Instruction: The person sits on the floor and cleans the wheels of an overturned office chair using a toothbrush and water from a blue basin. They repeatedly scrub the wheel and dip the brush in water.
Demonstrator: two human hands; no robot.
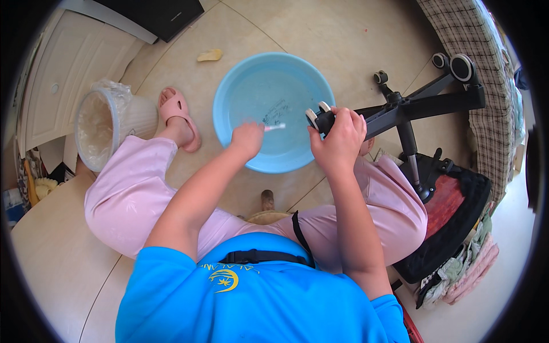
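A blue plastic basin point(274, 165) with water in it stands on the floor before me. Over its near left part, my left hand point(248, 139) is closed on a toothbrush point(274, 127), its white head pointing right above the water. My right hand point(339, 135) grips a twin caster wheel point(318, 118) at the end of one leg of a black swivel chair base point(401, 107). That caster is at the basin's right rim. The chair lies tipped over, its other casters raised. My left hand is slightly blurred.
A lined waste bin point(116, 124) stands at the left beside a white cabinet point(64, 73). A yellowish piece point(209, 55) lies beyond the basin. The chair seat point(450, 214) rests at the right, near folded clothes point(467, 266) and a checked cloth point(480, 98). My pink slipper point(178, 111) is left of the basin.
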